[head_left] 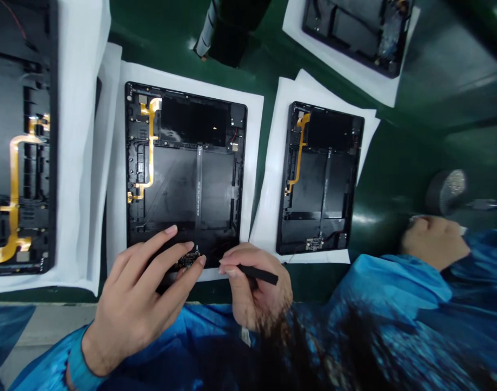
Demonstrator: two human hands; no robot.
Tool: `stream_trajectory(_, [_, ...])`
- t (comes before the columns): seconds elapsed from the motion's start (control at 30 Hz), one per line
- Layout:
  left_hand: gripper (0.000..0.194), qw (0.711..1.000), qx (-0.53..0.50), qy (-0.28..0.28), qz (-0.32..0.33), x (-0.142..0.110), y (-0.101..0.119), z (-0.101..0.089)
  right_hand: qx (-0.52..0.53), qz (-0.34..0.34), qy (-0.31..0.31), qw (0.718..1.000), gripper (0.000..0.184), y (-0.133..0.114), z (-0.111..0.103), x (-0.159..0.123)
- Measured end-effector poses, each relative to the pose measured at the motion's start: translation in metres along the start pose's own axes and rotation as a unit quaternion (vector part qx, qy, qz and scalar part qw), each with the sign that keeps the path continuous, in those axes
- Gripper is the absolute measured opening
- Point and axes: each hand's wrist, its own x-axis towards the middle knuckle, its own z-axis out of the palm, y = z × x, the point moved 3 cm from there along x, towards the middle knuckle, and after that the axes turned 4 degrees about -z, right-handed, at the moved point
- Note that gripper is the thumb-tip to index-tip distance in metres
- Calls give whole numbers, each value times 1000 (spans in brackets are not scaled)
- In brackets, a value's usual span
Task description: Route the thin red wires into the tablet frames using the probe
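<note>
A small circuit board point(189, 259) is pinched by the fingers of the left hand point(138, 309), at the lower edge of a black plastic tablet housing point(183, 184). A slim black spudger point(258, 274) is clenched in the right hand point(256, 288), just beside the board. A flat orange flex cable point(150, 146) is lying in the housing, which is rested on a white paper sheet point(183, 76) over a glossy green mat point(268, 54).

Glossy green workbench point(411, 152), grey floor point(44, 331) below edge.
</note>
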Motion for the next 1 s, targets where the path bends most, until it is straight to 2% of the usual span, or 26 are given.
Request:
stream_trajectory(0.13, [31, 997, -69, 5, -26, 2, 0, -1, -10, -9, 2, 1000, 22, -4, 1, -2])
stream_trajectory(0.27, [31, 996, -89, 4, -32, 3, 0, 0, -35, -9, 9, 999, 23, -6, 3, -5])
stream_trajectory(0.43, [42, 999, 37, -22, 14, -3, 2, 3, -56, -6, -17, 998, 23, -6, 7, -7])
stream_trajectory(0.53, [39, 999, 34, -29, 4, -6, 2, 4, -56, -10, -19, 998, 22, -6, 7, -7])
stream_trajectory(0.67, [41, 997, 65, -44, 29, -3, 3, 5, -53, 4, -14, 998, 20, -6, 7, -7])
stream_trajectory(0.83, [27, 997, -77, 6, -27, 4, 1, -3, -47, 7, -2, 999, 23, -6, 8, -7])
stream_trajectory(1.0, [29, 997, -65, 2, -29, 3, 2, -3, -47, 6, -1, 999, 23, -8, 9, -8])
